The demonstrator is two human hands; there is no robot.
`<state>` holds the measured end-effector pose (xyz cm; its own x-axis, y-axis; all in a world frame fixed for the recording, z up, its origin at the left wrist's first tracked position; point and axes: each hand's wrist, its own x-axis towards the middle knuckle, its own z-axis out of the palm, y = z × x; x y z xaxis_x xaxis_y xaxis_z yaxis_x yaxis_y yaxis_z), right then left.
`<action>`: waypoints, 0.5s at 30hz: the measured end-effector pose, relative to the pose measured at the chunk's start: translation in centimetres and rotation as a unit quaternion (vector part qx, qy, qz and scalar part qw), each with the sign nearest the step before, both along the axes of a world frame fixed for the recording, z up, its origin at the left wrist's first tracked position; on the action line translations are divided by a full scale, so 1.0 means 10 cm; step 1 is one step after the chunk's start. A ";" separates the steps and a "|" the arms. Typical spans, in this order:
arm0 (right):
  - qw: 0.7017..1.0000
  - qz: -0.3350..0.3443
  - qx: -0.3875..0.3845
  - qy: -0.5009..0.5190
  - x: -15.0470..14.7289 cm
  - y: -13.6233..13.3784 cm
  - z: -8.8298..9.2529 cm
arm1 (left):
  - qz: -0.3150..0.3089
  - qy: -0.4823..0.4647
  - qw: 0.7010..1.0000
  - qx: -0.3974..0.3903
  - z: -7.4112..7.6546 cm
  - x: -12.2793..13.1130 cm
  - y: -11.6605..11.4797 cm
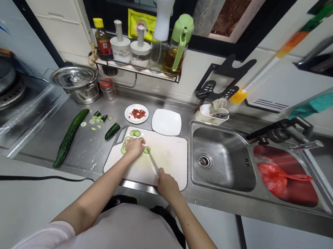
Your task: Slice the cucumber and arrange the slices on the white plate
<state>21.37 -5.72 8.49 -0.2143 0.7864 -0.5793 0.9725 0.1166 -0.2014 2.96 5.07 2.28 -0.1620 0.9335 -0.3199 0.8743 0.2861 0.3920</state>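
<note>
My right hand (169,188) is wrapped round the handle of a knife (153,162), whose blade slants up and left over the white cutting board (171,151). Beside the blade's tip lies a round cucumber slice (147,150). My left hand (134,148) is closed, fingers bent down over cucumber slices on the board's left part; some slices (124,149) show past its edge, and what lies under the fingers is hidden. More slices (135,133) rest near the board's top edge. Left of the board lies a cut cucumber piece (113,131).
A whole cucumber (70,137) and cucumber scraps (98,119) lie on the steel counter. Behind the board stand a plate of chopped red pieces (136,113) and a white plate (167,122). A double sink (224,160) is at right, a lidded pot (78,83) at back left.
</note>
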 end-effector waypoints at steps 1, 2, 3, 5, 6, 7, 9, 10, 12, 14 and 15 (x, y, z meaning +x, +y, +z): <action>1.000 0.000 -0.004 -0.001 0.01 -0.01 0.01 | -0.001 0.001 1.000 -0.001 0.00 0.00 0.00; 1.000 -0.001 -0.007 -0.002 0.01 -0.01 0.02 | -0.001 0.000 1.000 -0.003 0.00 0.00 0.00; 1.000 -0.002 -0.009 -0.002 0.01 -0.02 0.02 | -0.001 -0.001 1.000 -0.005 0.00 0.00 0.00; 1.000 -0.006 -0.016 0.000 0.02 -0.03 0.04 | 0.000 0.000 1.000 -0.007 0.01 0.00 0.00; 1.000 -0.008 -0.020 0.001 0.02 -0.03 0.04 | 0.001 0.001 1.000 -0.009 0.01 0.01 0.00; 1.000 -0.009 -0.024 0.001 0.02 -0.04 0.05 | 0.003 0.004 1.000 -0.010 0.01 0.01 0.00; 0.999 -0.013 -0.031 -0.001 0.03 -0.04 0.05 | 0.004 0.006 1.000 -0.011 0.01 0.01 0.00; 0.999 -0.014 -0.033 -0.003 0.03 -0.05 0.06 | 0.004 0.006 1.000 -0.010 0.01 0.01 0.00; 0.999 -0.014 -0.037 -0.005 0.04 -0.06 0.06 | 0.005 0.004 1.000 -0.007 0.01 0.01 0.00; 0.999 -0.012 -0.040 -0.002 0.06 -0.08 0.07 | 0.006 0.002 1.000 -0.004 0.01 0.01 0.00; 0.999 -0.012 -0.042 -0.001 0.07 -0.09 0.07 | 0.006 0.000 1.000 -0.003 0.00 0.01 0.00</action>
<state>22.06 -6.58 9.17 -0.1947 0.7402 -0.6436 0.9753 0.0763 -0.2073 3.03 5.04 2.31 -0.1738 0.9296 -0.3249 0.8709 0.2991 0.3899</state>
